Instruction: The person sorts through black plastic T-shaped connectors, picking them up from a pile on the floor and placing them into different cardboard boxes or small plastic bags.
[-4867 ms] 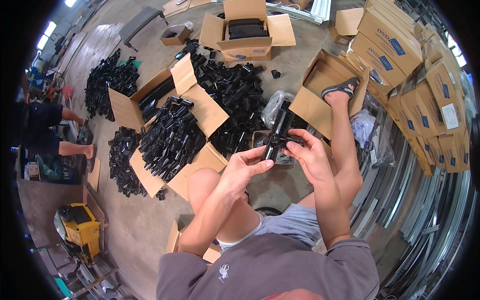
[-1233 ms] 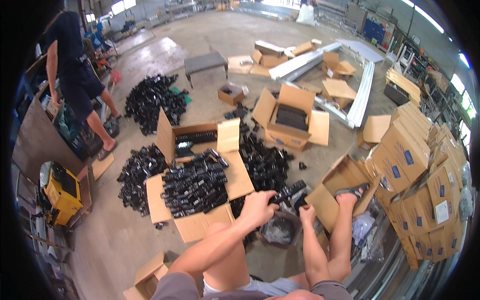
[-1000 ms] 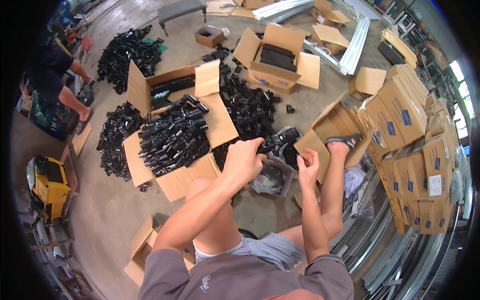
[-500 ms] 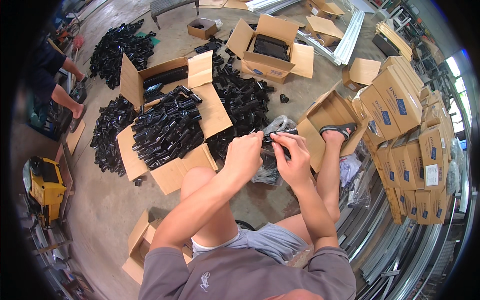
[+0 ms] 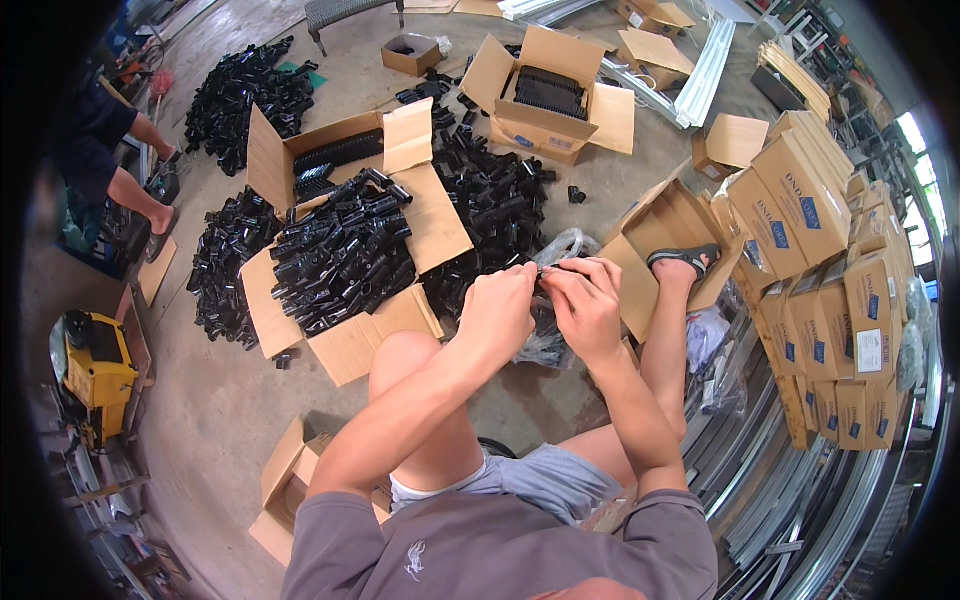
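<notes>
Clear plastic: a bag holding black parts hangs just under both hands, above the concrete floor between the person's knees.
Left hand: fingers curled and pressed together, pinching the bag's top edge.
Right hand: fingers meet the left's at the same edge, pinching it too; what lies between the tips is too small to tell.
Step in hand: by my judgement, working the mouth of the bag, opening or closing it.
Next move calls for: a steady two-sided pinch, so the thin film parts without tearing.
Beyond: an open cardboard box heaped with black plastic fittings, with a loose pile beside it.
Far: a second open box and stacked cartons at right.
</notes>
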The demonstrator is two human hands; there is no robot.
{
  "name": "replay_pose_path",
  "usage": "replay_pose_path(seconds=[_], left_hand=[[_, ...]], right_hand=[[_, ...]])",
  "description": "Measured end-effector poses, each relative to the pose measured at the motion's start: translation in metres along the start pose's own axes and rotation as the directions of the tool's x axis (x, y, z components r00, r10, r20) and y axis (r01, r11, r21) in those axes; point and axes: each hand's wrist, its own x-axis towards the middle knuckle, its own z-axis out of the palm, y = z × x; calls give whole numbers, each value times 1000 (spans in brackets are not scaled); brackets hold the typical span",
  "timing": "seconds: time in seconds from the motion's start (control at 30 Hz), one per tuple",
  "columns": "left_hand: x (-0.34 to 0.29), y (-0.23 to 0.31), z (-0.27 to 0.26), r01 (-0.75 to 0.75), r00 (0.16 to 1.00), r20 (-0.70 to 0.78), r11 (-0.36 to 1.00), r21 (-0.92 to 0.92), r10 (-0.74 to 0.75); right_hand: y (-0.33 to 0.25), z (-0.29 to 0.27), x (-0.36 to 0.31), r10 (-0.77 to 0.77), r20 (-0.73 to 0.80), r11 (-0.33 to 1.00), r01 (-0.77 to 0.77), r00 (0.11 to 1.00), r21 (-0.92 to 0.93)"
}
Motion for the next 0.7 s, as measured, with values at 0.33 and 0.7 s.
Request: replay_pose_path(seconds=[0.33, 0.7], left_hand=[[3, 8, 1, -28, 1000, -7, 1000, 5, 28], [-2, 3, -2, -30, 999, -32, 1000, -9, 29]], right_hand=[[55, 72, -98, 309, 72, 950, -311, 948, 9], [-9, -11, 0, 75, 29, 997, -75, 997, -17]])
